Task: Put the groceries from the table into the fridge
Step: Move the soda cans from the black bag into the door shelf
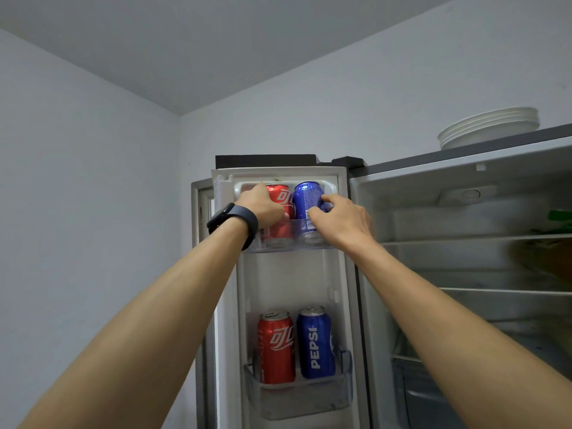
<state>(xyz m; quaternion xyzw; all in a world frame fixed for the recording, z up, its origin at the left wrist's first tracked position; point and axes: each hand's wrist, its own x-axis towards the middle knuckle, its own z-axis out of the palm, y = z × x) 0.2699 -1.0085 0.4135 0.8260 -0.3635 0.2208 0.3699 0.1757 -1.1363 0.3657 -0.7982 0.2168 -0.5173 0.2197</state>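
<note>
— Where are the cans?

— Four stand upright in the open fridge door. The top bin holds a red cola can beside a blue Pepsi can.

— And below?

— The lower bin holds a second red can left of a second blue Pepsi can, just beside each other.

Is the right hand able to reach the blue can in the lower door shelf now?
Probably yes: the right hand is on the upper blue can, and nothing blocks the lower blue can.
</note>
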